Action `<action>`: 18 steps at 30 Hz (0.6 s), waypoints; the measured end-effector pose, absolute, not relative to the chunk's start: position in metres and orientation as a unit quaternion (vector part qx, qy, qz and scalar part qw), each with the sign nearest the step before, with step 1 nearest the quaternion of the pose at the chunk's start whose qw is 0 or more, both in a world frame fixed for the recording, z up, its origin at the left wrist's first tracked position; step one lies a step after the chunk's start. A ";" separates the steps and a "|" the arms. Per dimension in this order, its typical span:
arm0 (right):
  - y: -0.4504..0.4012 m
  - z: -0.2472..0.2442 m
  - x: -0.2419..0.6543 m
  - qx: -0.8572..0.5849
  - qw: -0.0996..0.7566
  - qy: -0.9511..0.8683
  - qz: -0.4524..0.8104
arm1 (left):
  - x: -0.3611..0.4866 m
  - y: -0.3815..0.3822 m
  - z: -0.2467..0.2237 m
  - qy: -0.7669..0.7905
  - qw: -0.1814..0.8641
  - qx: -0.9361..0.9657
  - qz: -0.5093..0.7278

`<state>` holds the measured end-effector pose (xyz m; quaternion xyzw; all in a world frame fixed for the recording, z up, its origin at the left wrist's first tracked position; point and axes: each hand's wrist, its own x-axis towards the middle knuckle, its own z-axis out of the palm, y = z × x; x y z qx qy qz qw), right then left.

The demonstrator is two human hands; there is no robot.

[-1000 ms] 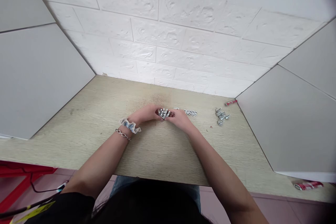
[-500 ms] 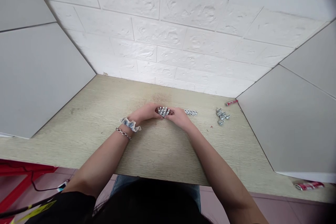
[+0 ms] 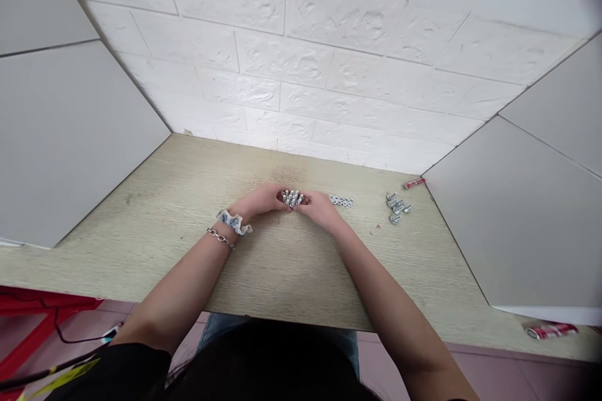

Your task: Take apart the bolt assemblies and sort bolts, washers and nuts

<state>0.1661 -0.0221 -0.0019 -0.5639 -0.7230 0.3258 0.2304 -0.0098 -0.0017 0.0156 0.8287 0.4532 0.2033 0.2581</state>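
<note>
Silver bolts [image 3: 292, 198] stand upright in a tight cluster between the person's hands, near the middle of a pale wood-grain table [image 3: 141, 232]. The left hand [image 3: 261, 199] and the right hand [image 3: 320, 208] are together, closing in from either side and clamping the cluster between them. The fingers hide the lower ends of the bolts, so this view cannot show whether the cluster also touches the tabletop. Both forearms slant in across the table from its near edge.

Just to the right of the right hand, a short double row of hex nuts [image 3: 341, 201] lies on the table. Farther right and well apart from the hands is a loose heap of bolts [image 3: 397, 207], lying on their sides. Beyond it, at the table's back edge, lies a small red cylinder [image 3: 413, 183], too small to identify.

A ruffled blue-and-white scrunchie [image 3: 234, 223] and a chain bracelet [image 3: 220, 239] circle the left wrist, and a black sleeve [image 3: 113, 373] covers the left upper arm. A brown stain [image 3: 286, 175] marks the table behind the hands. A white brick-textured wall panel [image 3: 282, 69] rises behind the table, between grey side panels [image 3: 70, 144]. A crushed red-and-white can [image 3: 550, 330] lies at the table's near right end, and a red metal frame [image 3: 37, 319] stands over a pink tile floor [image 3: 493, 376] below the near edge.
</note>
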 end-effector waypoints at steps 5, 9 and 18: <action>-0.024 -0.001 0.167 -0.559 0.232 -0.726 0.328 | -0.014 0.002 0.018 0.449 0.331 0.821 0.122; -0.029 -0.001 0.171 -0.570 0.224 -0.718 0.332 | -0.018 0.002 0.021 0.480 0.335 0.806 0.086; -0.037 0.032 0.215 -0.628 0.247 -0.724 0.145 | -0.021 0.001 0.032 0.515 0.271 0.808 0.087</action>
